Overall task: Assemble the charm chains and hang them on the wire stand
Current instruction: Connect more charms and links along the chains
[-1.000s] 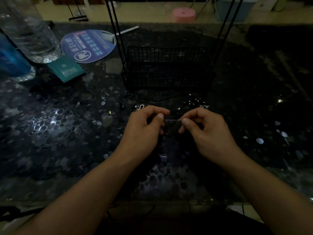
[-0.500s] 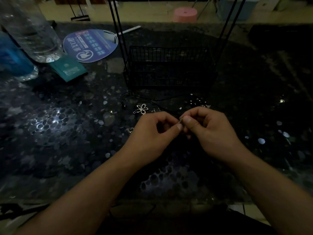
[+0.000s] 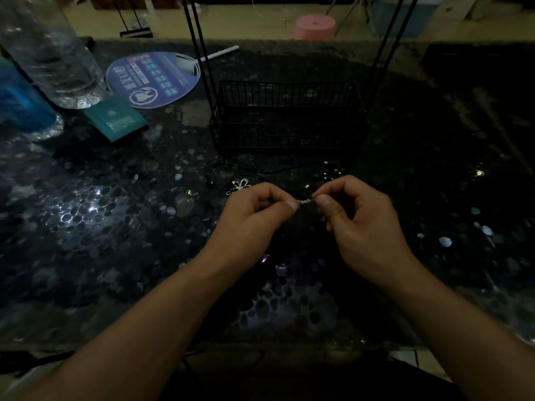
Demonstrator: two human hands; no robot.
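So right now my left hand [image 3: 254,215] and right hand [image 3: 356,218] are both pinching the same little bit of chain [image 3: 304,201], thumb and forefinger on each end, with a short shiny stretch showing between my fingertips. The other fingers are curled in out of the way. I'm holding it just above the table [image 3: 86,227], not resting on it. It's way too dim and tiny to tell whether the link is actually closed, but my guess is I'm still on the joining part.

Just past my left knuckles there's a flower charm [image 3: 240,185] lying loose on the table, and a few more small shiny bits [image 3: 330,172] are scattered beyond my right hand, plus a thin dark cord [image 3: 275,171] running along in front of the basket. So plenty of pieces are not yet on anything.

Behind all that is the wire stand [image 3: 286,117], its basket base looking bare, and nothing hangs on the uprights as far as I can see them. Their tops are out of shot. I'd call this early days: one chain in progress, no hanging done.
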